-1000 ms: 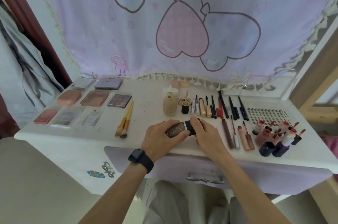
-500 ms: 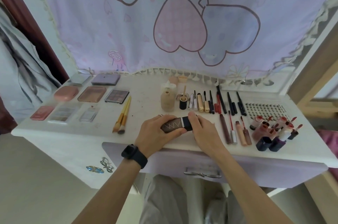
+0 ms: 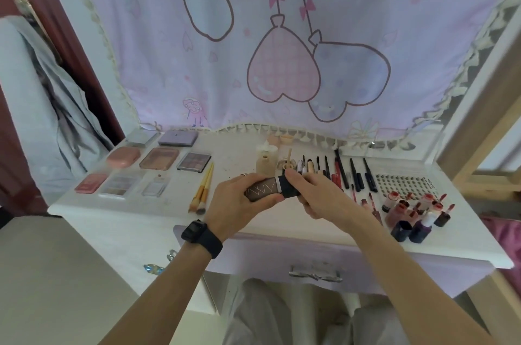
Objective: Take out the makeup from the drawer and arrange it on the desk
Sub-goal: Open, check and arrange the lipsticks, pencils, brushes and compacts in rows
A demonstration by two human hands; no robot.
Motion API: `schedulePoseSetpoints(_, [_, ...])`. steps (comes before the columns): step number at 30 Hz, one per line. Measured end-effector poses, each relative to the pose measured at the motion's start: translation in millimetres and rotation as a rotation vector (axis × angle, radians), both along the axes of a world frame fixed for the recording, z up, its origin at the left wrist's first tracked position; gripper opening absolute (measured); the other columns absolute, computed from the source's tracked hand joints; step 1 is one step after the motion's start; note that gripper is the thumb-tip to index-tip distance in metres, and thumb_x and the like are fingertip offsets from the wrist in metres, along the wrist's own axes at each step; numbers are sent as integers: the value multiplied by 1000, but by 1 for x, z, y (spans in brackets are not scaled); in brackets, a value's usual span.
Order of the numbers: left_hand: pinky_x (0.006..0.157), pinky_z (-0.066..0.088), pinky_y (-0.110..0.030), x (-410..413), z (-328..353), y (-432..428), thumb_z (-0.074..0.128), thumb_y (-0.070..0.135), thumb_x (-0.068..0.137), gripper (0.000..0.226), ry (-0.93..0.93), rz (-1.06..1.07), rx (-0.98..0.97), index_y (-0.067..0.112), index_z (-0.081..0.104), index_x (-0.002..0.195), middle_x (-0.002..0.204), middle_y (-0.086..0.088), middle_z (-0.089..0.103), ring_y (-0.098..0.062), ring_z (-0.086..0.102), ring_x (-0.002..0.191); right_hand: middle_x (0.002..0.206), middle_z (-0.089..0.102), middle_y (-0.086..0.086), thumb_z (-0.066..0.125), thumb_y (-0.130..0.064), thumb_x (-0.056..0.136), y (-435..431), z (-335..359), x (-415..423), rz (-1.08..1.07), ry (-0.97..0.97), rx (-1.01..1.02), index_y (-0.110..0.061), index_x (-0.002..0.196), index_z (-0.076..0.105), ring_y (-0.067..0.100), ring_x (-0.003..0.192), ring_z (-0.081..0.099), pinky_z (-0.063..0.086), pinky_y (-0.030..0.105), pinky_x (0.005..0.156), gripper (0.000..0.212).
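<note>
A lilac curtain [image 3: 282,20] printed with heart-shaped balloons hangs behind everything, its fringe brushing the far edge of the white wooden surface [image 3: 135,212]. Under the near edge, the lilac drawer [image 3: 253,253] is pushed shut, so I cannot see what it holds.

At 10 o'clock, flat compacts and eyeshadow palettes [image 3: 159,158] lie in three rows, and several show pink and brown pans through clear lids. From 12 to 2 o'clock runs a row of slim dark pencils and wands [image 3: 341,172], side by side and pointing away. At 3 o'clock lies a clear card of false lashes [image 3: 403,184]. Just nearer, at 4 o'clock, small lip-colour bottles [image 3: 414,212] stand bunched together, most of them holding red or pink liquid, with two dark ones in front.

The person's left hand [image 3: 239,201], with a black watch [image 3: 201,237] on its wrist, and right hand [image 3: 318,192] meet at 6 o'clock over the front of the surface. Two yellow-handled brushes [image 3: 203,189] lie touching at 9 o'clock. A beige foundation bottle [image 3: 265,164] stands at 12 o'clock, beige liquid inside.

Between the hands lies a brown tube with a pale zigzag pattern [image 3: 262,189], held on its side. The left grip is wrapped tight round its body. The right grip is curled round its black cap [image 3: 289,189], which sits on the tube.
</note>
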State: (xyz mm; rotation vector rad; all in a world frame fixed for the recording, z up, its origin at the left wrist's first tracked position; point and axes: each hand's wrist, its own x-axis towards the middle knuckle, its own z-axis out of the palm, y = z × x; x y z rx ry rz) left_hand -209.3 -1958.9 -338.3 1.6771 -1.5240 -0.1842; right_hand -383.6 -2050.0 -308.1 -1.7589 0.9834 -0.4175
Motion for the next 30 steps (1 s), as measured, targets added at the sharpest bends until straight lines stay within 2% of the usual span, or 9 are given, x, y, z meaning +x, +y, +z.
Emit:
schedulePoseSetpoints(4, [66, 46, -11, -2, 11, 1, 68, 60, 73, 48, 25, -1, -10, 29, 69, 109, 84, 17, 64, 2, 59, 75, 54, 36, -5, 46, -50, 102, 3, 16, 4, -50, -52, 118, -10, 88, 50, 9, 42, 29, 25, 23, 43, 43])
schedulePoseSetpoints(8, [59, 44, -9, 4, 14, 4, 75, 52, 73, 27, 264, 4, -5, 39, 68, 95, 74, 20, 68, 4, 60, 69, 58, 34, 0, 44, -54, 101, -6, 32, -4, -120, 17, -87, -11, 83, 50, 14, 46, 30, 27, 25, 46, 47])
schedulePoseSetpoints(12, [62, 46, -12, 24, 9, 11, 72, 54, 71, 29, 379, 101, -68, 39, 69, 96, 77, 20, 68, -1, 61, 71, 53, 28, -5, 52, -50, 99, -19, 53, -29, -226, -187, 76, -13, 93, 51, 11, 44, 23, 19, 22, 40, 38])
schedulePoseSetpoints(15, [57, 45, -18, 28, 10, 7, 66, 54, 80, 31, 479, 118, -87, 31, 70, 100, 74, 12, 67, -5, 53, 58, 56, 30, -5, 54, -50, 98, -13, 54, -26, -152, -273, 150, -14, 90, 59, 11, 47, 21, 18, 21, 41, 38])
schedulePoseSetpoints(17, [54, 44, -24, 24, 11, 4, 60, 44, 92, 23, 602, 72, -96, 25, 69, 102, 82, 3, 71, -10, 50, 55, 59, 39, -3, 54, -50, 98, -7, 47, -19, -87, -342, 191, -12, 92, 66, 12, 48, 25, 23, 20, 42, 41])
schedulePoseSetpoints(20, [55, 44, -28, 19, 11, 2, 52, 49, 93, 36, 784, 52, -103, 18, 65, 107, 88, -4, 70, -15, 50, 58, 71, 56, 4, 61, -48, 93, 0, 31, -10, -69, -440, 298, -9, 108, 70, 15, 49, 37, 30, 22, 44, 42])
schedulePoseSetpoints(24, [70, 51, -35, 17, 4, 0, 56, 51, 88, 43, 1003, 36, -102, 18, 66, 114, 97, -8, 66, -20, 57, 73, 102, 75, 11, 66, -35, 94, 11, 8, 0, -72, -440, 377, -14, 120, 63, 21, 57, 56, 42, 25, 47, 34])
schedulePoseSetpoints(28, [79, 57, -33, 18, -10, 1, 57, 46, 92, 40, 958, 51, -62, 21, 62, 123, 109, -4, 68, -20, 67, 89, 109, 75, 6, 64, -30, 96, 17, -20, 7, -144, -409, 409, -17, 120, 61, 29, 75, 72, 50, 28, 50, 27])
schedulePoseSetpoints(30, [79, 58, -29, 17, -14, 2, 59, 36, 97, 31, 901, 72, -48, 21, 61, 124, 112, 0, 68, -18, 71, 94, 109, 73, 3, 67, -34, 94, 17, -36, 8, -217, -359, 312, -22, 116, 65, 24, 81, 73, 52, 28, 55, 25])
